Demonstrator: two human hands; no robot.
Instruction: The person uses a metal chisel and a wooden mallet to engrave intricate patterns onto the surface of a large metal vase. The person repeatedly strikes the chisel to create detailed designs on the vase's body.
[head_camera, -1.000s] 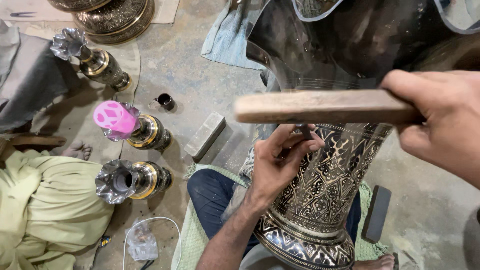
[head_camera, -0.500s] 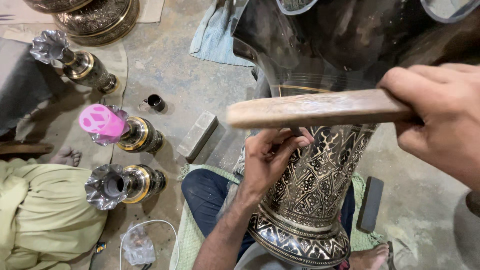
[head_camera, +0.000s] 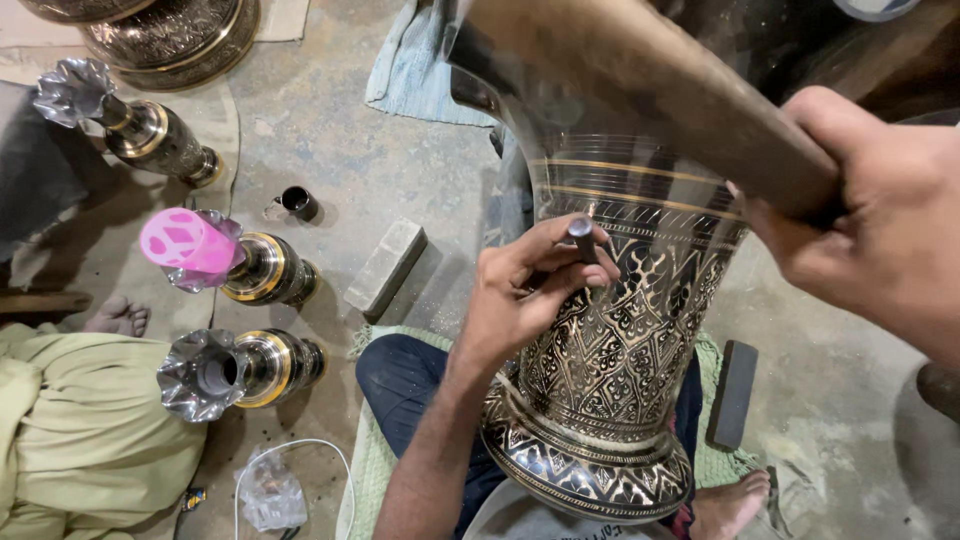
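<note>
Brass vase (head_camera: 610, 390), engraved, stands between the person's knees, its upper rim cut off. Left hand (head_camera: 520, 295) pinches a chisel (head_camera: 583, 240) against it; right hand (head_camera: 880, 220) clenches a blurred wooden mallet handle (head_camera: 650, 95), head unseen.

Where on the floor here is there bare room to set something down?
Bare concrete lies between the grey block, the small dark cup and the blue cloth, and at far right beyond the dark stone. Crowded: the left, with three small vases, and around the big engraved vase.
</note>
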